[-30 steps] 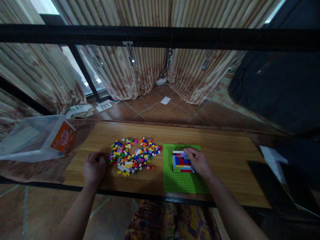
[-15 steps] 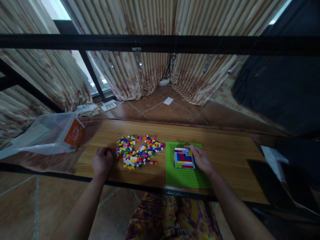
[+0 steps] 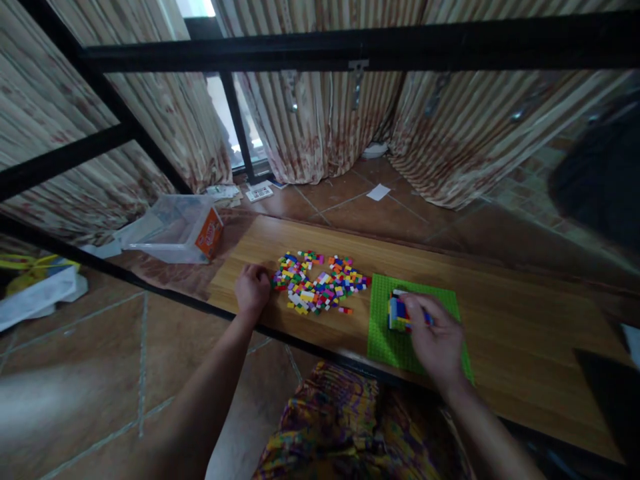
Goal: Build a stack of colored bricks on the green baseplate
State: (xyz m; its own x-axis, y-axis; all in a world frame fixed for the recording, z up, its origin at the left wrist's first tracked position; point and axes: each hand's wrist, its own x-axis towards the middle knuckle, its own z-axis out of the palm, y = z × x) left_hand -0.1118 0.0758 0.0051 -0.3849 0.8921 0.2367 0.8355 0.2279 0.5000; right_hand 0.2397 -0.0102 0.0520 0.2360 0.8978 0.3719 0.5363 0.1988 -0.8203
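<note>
A green baseplate (image 3: 386, 337) lies on the wooden table (image 3: 520, 347). On it sits a small block of coloured bricks (image 3: 396, 313). My right hand (image 3: 436, 340) lies over the block's right part, fingers curled and pressing on it. A pile of small loose coloured bricks (image 3: 320, 291) is spread left of the plate. My left hand (image 3: 253, 291) rests at the pile's left edge, fingers curled in a loose fist; what is inside it is hidden.
A clear plastic box with an orange label (image 3: 183, 230) lies at the table's left end. A black metal frame (image 3: 350, 47) crosses the view in front of striped curtains. Papers lie on the tiled floor (image 3: 345, 200). A dark object (image 3: 610, 393) sits at the right.
The view has swung left and tilted. My right hand has slid over the brick block and now covers more of it. My left hand stays by the pile.
</note>
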